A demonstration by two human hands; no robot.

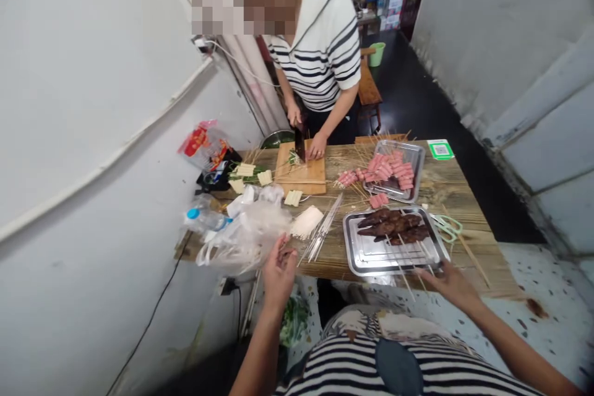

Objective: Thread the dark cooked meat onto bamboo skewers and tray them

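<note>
My left hand (279,270) hovers at the table's near edge beside a clear plastic bag (245,238), fingers loosely curled and holding nothing I can see. A bundle of bamboo skewers (322,234) lies just right of it. My right hand (448,281) rests at the front corner of a steel tray (371,253) that carries dark meat skewers (394,226); its fingers touch the tray's rim.
Across the wooden table (464,189) a person in a striped shirt (320,43) cuts on a wooden board (301,173) with a knife (299,142). A second tray (415,158) holds pink sausage skewers. Scissors (448,227), a water bottle (204,218) and tofu pieces (293,197) lie around.
</note>
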